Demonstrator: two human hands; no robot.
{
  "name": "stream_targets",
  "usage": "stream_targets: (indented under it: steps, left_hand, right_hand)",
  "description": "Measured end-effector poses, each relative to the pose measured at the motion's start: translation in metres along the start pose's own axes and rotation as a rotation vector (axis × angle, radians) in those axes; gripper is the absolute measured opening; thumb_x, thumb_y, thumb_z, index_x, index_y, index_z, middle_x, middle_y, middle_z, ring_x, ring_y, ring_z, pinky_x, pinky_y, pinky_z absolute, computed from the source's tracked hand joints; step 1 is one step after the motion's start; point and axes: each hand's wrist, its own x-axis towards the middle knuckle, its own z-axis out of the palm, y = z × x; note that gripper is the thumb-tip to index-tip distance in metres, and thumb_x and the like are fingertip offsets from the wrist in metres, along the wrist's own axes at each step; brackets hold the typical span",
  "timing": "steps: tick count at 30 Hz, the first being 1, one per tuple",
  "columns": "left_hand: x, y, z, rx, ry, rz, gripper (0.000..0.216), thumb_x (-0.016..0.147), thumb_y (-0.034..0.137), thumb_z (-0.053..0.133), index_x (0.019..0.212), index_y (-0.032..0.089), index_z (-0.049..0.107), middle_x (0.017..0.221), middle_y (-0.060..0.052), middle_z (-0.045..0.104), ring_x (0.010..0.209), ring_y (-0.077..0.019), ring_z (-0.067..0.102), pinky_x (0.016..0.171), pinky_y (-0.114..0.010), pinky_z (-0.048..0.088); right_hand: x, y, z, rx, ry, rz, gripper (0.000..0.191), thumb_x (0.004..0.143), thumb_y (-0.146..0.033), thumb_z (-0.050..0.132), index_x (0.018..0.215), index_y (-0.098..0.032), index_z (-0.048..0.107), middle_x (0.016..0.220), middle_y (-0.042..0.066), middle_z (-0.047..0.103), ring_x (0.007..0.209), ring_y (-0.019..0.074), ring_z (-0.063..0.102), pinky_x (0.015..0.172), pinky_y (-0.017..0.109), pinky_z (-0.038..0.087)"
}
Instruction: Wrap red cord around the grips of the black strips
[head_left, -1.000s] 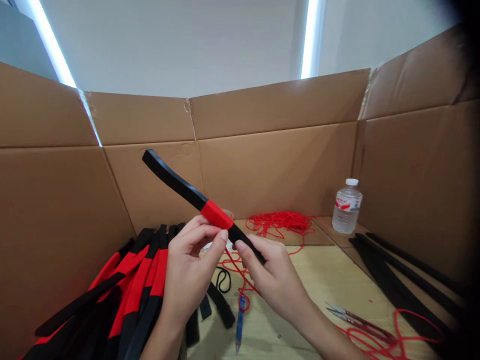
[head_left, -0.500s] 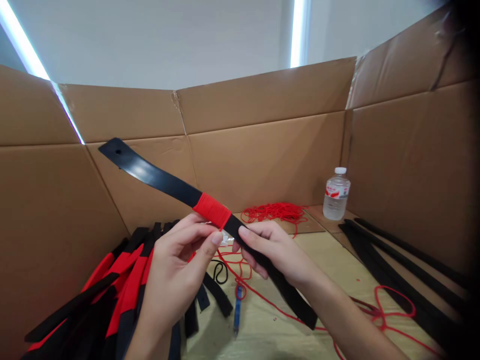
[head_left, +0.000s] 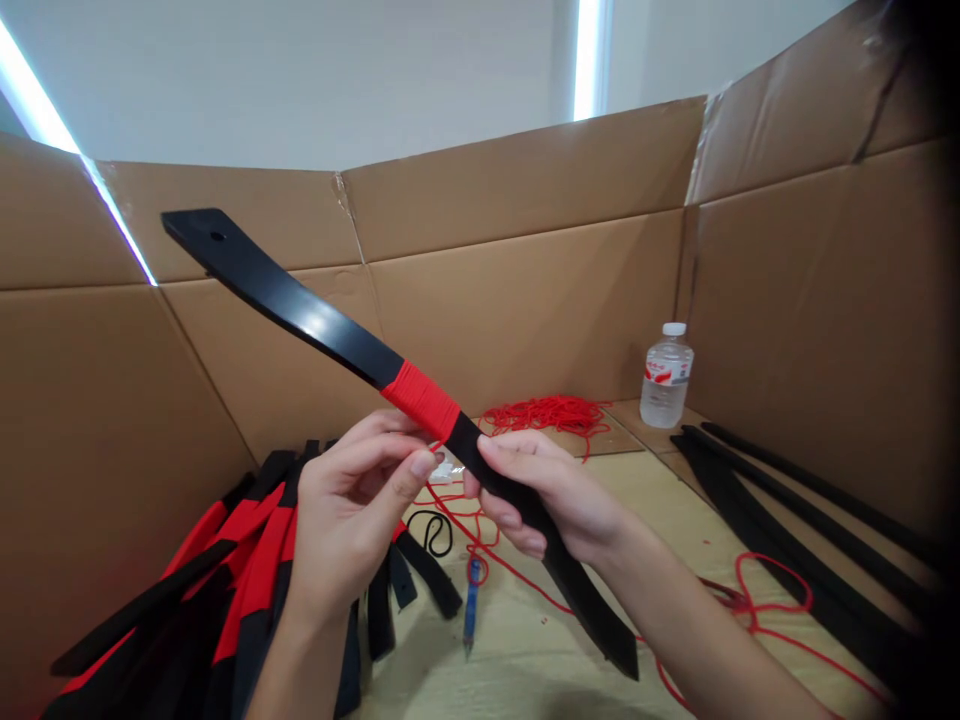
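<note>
The right hand [head_left: 544, 495] closes around a flat black strip [head_left: 300, 310], its fingers curled beneath the strip and its thumb pressed along the top, just below a band of tightly wound red cord [head_left: 421, 400]. The left hand [head_left: 356, 500] sits beside it with its fingers curled and bunched together. Its fingertips [head_left: 390, 425] reach up to the underside of the strip near the red band, and its thumb tip lies close by. Whether that hand is actually pinching the strip or only steadying it, I cannot tell.

The strip is held up on a slant across the view. Its upper end, with a small round hole, points up and to the left in front of the cardboard wall [head_left: 525, 300], and its lower end hangs past the right hand toward a pale wooden table [head_left: 525, 660].

Below the left hand, a heap of black strips with red bands [head_left: 240, 540] lies against the left wall. A blue pen [head_left: 470, 600] lies on the table between the hands and a thin red cord [head_left: 480, 545] runs across the wood. A tangled pile of red cord [head_left: 547, 412] sits further back, near a clear plastic water bottle [head_left: 666, 375]. Long bare black strips [head_left: 787, 520] lie along the right wall.
</note>
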Motion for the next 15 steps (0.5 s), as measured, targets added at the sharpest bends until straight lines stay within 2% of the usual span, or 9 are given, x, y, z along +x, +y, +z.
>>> stream_targets:
  steps: [5,9,11,15]
  left_hand:
    - [0.003,-0.016,0.000,-0.049,0.012,0.005,0.011,0.083,0.016,0.070,0.077,0.024,0.076,0.094,-0.001,0.069,0.090,-0.0127,0.065,0.079,-0.022,0.052]
    - [0.003,-0.020,0.000,-0.130,-0.012,-0.045,0.012,0.084,0.016,0.069,0.078,0.023,0.076,0.106,-0.005,0.073,0.103,-0.0194,0.067,0.091,-0.032,0.052]
    - [0.003,-0.020,-0.001,-0.168,-0.039,-0.042,0.012,0.085,0.016,0.067,0.080,0.023,0.076,0.109,-0.006,0.074,0.102,-0.0212,0.068,0.091,-0.034,0.053]
    - [0.006,-0.018,-0.002,-0.111,-0.040,0.009,0.009,0.083,0.016,0.069,0.078,0.021,0.075,0.098,-0.006,0.074,0.092,-0.0188,0.068,0.083,-0.031,0.054]
  right_hand:
    - [0.003,0.004,0.002,0.123,-0.106,0.045,0.036,0.090,-0.047,0.059,0.076,-0.014,0.060,0.046,-0.008,0.045,0.028,0.0017,0.030,0.027,0.013,0.025]
    - [0.005,0.008,0.002,0.173,-0.121,0.083,0.036,0.091,-0.048,0.057,0.077,-0.015,0.058,0.046,-0.008,0.043,0.029,0.0020,0.029,0.029,0.012,0.030]
    - [0.005,0.010,0.001,0.216,-0.162,0.125,0.036,0.091,-0.049,0.056,0.077,-0.016,0.056,0.046,-0.009,0.043,0.029,0.0025,0.029,0.029,0.012,0.032]
    - [0.009,0.017,0.000,0.252,-0.230,0.197,0.038,0.092,-0.049,0.049,0.074,-0.016,0.055,0.043,-0.008,0.043,0.027,0.0041,0.032,0.029,0.014,0.032]
